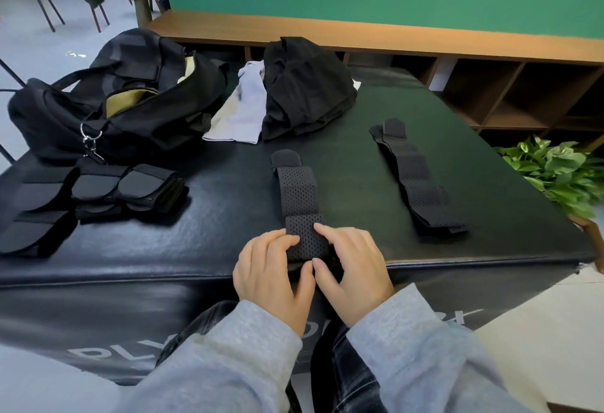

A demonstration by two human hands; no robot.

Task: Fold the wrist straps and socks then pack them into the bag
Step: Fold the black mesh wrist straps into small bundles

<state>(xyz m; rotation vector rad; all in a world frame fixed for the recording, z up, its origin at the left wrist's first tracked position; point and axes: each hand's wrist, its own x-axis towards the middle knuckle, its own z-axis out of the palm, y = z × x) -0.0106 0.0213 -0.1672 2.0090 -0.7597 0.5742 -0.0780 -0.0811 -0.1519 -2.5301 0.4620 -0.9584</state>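
A black perforated wrist strap [299, 195] lies lengthwise on the black padded box [202, 242], its near end rolled over. My left hand [271, 275] and my right hand [351, 269] both pinch that rolled end at the box's front edge, thumbs touching below it. A second stretched-out strap [416, 180] lies to the right. Several folded straps [98, 197] sit at the left. The open black bag [108, 102] with tan lining stands at the back left. A light grey sock [242, 108] lies beside a black garment [304, 85] at the back.
A wooden shelf unit [490, 85] runs behind the box under a green wall. A leafy plant [562, 174] sits off the right edge. Chair legs and a plant trunk stand at the far left. The bag's metal clip [90, 141] hangs toward the folded straps.
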